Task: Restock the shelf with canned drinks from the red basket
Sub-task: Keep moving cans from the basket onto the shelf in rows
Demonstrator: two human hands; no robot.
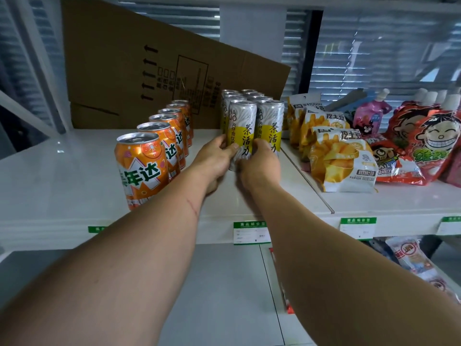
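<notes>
On the white shelf (pixel 62 176) stand two rows of tall silver-and-yellow tea cans. My left hand (pixel 214 159) and my right hand (pixel 258 166) both grip the front can of the left row (pixel 242 126) near its base, one from each side. The front can of the right row (pixel 270 123) stands right beside it, touching. To the left, a single file of several orange soda cans (pixel 141 168) runs from the shelf's front toward the back. The red basket is not in view.
A large brown cardboard sheet (pixel 139 71) leans at the back of the shelf. A thin clear divider (pixel 309 181) separates the cans from snack bags (pixel 341 161) and red candy pouches (pixel 424 146) on the right. Price tags (pixel 250 232) hang on the shelf edge.
</notes>
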